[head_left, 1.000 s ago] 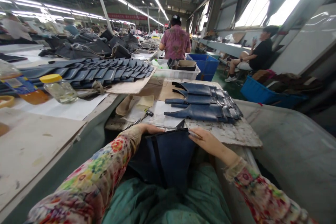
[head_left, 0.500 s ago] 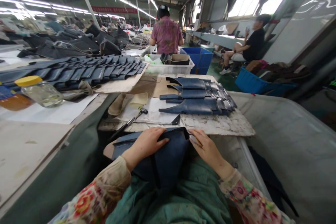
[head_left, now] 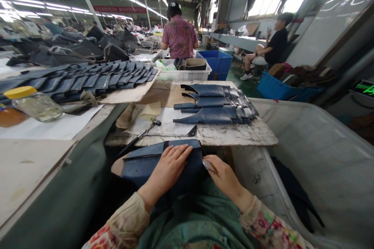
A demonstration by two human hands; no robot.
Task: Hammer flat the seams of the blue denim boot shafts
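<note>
A dark blue leather-like piece (head_left: 140,167) lies over my lap at the table's near edge, with black strips along it and a tan rounded end at the left. My left hand (head_left: 172,163) rests flat on its top, fingers stretched out towards the right edge. At that edge, my right hand (head_left: 223,173) is closed around a small tool (head_left: 209,166) with a pale, whitish part and a brownish part; its exact kind is unclear. The lower part of the piece is hidden by my left arm and in shadow.
Overlapping blue pieces (head_left: 213,105) lie on the worn board (head_left: 233,134) ahead. A black-handled hammer (head_left: 143,134) lies left of them. A yellow-lidded jar (head_left: 36,105) stands at the far left. A large pale bin (head_left: 315,155) is at my right. Two people are farther off.
My left hand has turned and flattened on the piece, its fingers now pointing up and right. The near panel has shifted from its hanging position. My right hand is slightly lower, showing more of the tool.
</note>
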